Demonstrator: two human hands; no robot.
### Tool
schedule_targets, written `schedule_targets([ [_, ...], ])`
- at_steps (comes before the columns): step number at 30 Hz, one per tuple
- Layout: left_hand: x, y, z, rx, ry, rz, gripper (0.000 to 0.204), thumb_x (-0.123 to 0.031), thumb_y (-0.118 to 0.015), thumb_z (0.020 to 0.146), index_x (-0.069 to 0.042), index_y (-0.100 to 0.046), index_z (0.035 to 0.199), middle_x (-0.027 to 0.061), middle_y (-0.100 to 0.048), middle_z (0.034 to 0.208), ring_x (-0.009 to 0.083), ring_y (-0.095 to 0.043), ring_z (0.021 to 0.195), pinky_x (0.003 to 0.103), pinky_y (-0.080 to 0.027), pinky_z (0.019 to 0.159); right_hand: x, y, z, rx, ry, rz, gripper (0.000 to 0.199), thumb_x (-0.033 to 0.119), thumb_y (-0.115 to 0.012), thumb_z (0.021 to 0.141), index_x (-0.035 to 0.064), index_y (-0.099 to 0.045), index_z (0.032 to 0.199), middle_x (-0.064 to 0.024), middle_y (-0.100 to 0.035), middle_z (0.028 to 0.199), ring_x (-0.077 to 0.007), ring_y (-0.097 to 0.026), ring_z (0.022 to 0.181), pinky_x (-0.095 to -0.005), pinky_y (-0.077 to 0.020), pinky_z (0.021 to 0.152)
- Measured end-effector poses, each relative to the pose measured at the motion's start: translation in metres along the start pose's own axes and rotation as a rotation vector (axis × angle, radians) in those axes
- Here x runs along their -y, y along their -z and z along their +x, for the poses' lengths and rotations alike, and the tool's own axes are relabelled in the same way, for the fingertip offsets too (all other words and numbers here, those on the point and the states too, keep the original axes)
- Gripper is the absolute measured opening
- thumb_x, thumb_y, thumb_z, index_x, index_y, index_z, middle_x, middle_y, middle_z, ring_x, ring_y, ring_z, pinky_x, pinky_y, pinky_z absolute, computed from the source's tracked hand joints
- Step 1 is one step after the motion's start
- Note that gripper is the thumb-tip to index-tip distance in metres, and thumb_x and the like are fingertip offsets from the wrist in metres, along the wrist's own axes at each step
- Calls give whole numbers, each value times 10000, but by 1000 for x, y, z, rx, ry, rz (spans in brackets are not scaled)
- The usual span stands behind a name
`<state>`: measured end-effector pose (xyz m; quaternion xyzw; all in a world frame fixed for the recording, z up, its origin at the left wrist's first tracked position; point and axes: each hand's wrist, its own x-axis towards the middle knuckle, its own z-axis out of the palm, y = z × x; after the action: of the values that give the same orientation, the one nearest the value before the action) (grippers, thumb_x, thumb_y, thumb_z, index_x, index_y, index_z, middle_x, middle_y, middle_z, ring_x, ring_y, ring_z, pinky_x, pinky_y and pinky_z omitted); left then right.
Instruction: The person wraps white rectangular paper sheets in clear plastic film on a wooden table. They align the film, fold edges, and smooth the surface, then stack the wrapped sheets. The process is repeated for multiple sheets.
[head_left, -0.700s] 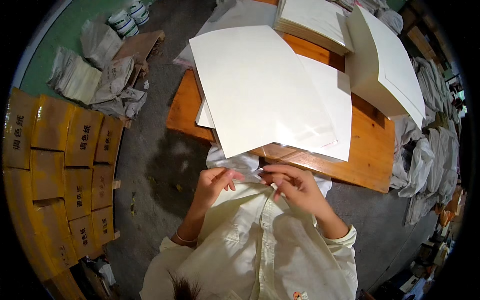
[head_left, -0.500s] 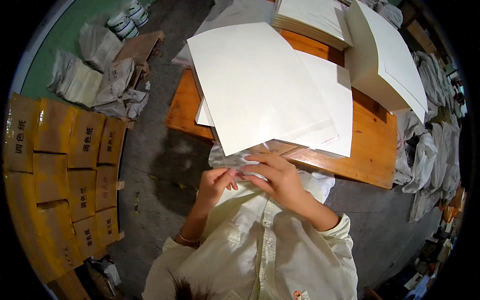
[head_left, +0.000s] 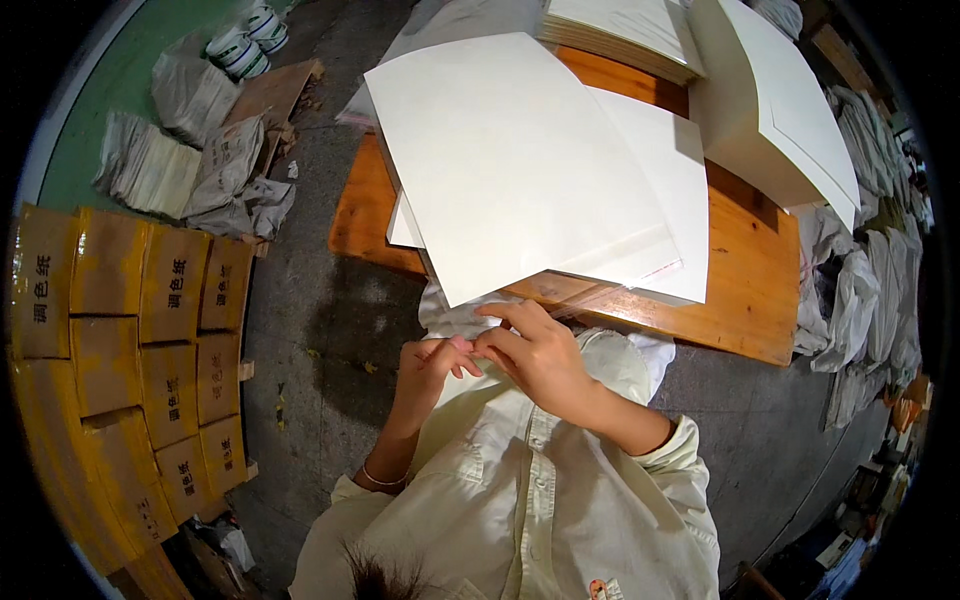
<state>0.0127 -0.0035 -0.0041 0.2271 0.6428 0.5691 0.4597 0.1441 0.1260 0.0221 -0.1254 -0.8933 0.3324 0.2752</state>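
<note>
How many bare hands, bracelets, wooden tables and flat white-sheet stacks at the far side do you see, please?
Bare hands: 2 (left hand, right hand)
Bracelets: 1
Wooden tables: 1
Flat white-sheet stacks, far side: 1
Total: 5

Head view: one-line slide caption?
Left hand and right hand, fingers close together, before a wooden table bearing large white paper sheets; taped cardboard boxes stacked at left.

Anything between left hand [head_left: 430, 375] and right hand [head_left: 540, 355] is too small to tell. A white sheet [head_left: 520, 170] part-hides the bench [head_left: 752, 295]; the top edge crops a paper stack [head_left: 630, 32].
</note>
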Motion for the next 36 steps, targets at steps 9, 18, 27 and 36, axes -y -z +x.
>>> schedule_targets([
  [9,-1,4,1,44,12,104,270,-189,-582,913,14,-727,808,56,-711,733,87,-631,629,221,-431,557,2,-3,-6,86,40,-37,116,58,-629,720,30,-639,832,-66,-617,1097,-231,-594,917,-309,-521,730],
  [18,2,23,5,16,-94,60,295,-202,-560,927,26,-720,827,103,-722,792,109,-642,657,223,-431,570,-2,72,-38,277,-168,475,89,127,-710,793,63,-666,836,-60,-678,937,-190,-654,840,-298,-522,714],
  [27,0,37,-1,92,7,194,346,-233,-542,964,20,-717,806,82,-708,759,110,-637,654,248,-446,567,-87,300,-381,-1183,-480,534,376,444,-568,947,69,-543,963,13,-481,837,-114,-442,710,-258,-410,636],
  [36,32,61,15,-372,-796,1076,782,-206,-785,768,-45,-366,1408,170,-414,1415,327,-415,1271,461,-341,1037,-112,238,-475,-783,-1248,-1666,635,209,-626,916,51,-326,1452,-350,-159,1486,-429,-403,1305,-451,-360,1082],
])
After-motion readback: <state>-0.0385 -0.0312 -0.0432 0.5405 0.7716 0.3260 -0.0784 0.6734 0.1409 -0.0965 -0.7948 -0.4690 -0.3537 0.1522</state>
